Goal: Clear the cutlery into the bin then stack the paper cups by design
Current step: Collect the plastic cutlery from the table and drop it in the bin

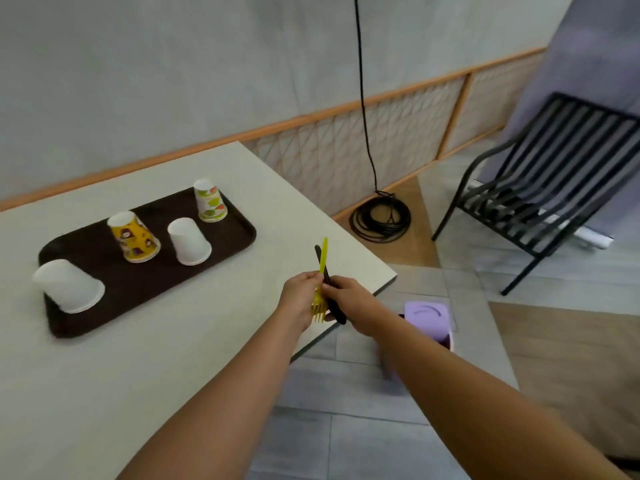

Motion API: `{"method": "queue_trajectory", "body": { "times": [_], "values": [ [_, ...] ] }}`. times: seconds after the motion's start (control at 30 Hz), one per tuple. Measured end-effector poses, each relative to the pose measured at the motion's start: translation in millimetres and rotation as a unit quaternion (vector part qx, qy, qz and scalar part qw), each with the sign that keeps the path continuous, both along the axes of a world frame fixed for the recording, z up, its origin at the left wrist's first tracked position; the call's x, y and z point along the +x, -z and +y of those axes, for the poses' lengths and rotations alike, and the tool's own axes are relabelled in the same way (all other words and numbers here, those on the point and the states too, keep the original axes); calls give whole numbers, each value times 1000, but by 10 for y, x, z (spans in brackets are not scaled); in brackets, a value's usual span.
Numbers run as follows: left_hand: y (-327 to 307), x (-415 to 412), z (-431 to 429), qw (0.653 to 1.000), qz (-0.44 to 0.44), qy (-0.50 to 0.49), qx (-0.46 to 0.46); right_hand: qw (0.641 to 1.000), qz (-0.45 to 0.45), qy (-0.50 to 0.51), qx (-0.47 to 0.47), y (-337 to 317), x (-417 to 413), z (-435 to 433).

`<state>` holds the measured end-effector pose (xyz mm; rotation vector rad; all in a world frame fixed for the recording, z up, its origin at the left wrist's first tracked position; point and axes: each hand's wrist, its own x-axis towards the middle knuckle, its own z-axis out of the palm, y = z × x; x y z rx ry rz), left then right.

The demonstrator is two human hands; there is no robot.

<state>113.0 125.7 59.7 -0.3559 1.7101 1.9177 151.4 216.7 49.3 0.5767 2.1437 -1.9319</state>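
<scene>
The left hand [300, 296] is curled around a yellow fork [322, 271], gripped just above its downward-pointing prongs, and the right hand [349, 299] is pinched on a black utensil [335, 304] lying against the fork. The two pieces are held together, crossed, above the table [173, 358] near its right edge. A purple bin [427, 317] is seen on the floor just beyond that edge, partly covered by the right forearm. Farther left a brown tray [104, 258] is set on the table, and four upturned cups are carried on it: a white cup [69, 287] at the front left corner, a yellow cup [135, 239], a second white cup [189, 241] and a green-patterned cup [209, 201] toward the far right corner.
</scene>
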Motion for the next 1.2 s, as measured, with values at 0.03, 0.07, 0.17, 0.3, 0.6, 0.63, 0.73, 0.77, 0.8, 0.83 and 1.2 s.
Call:
{"method": "queue_trajectory", "body": {
  "times": [0.03, 0.07, 0.17, 0.3, 0.6, 0.63, 0.73, 0.77, 0.8, 0.83, 1.2],
  "values": [
    [16, 69, 190, 1000, -5, 14, 3, 1000, -4, 11, -10, 13, 104, 194],
    [46, 134, 384, 1000, -9, 26, 7, 1000, -12, 22, -15, 20, 211, 381],
    [168, 326, 939, 998, -6, 60, 4, 998, -32, 47, -10, 59, 492, 885],
    [259, 566, 1564, 995, -17, 94, -2, 993, -50, 102, 4, 138, 769, 1416],
    [634, 538, 2774, 970, -80, 227, -26, 969, -93, 230, -22, 440, 828, 2498],
    [716, 500, 2889, 964, -89, 247, -33, 965, -99, 242, -28, 509, 796, 2617],
    [961, 387, 3182, 945, -96, 306, -60, 956, -119, 265, -39, 765, 687, 2954],
    [1028, 357, 3257, 938, -96, 327, -72, 954, -125, 271, -40, 868, 654, 3052],
    [1091, 326, 3320, 930, -96, 346, -81, 952, -129, 275, -45, 955, 628, 3135],
    [1156, 297, 3377, 923, -95, 362, -88, 949, -135, 279, -51, 1043, 607, 3206],
    [2222, 238, 3641, 933, -116, 296, -170, 936, -216, 262, -92, 2079, 428, 3546]
  ]
}}
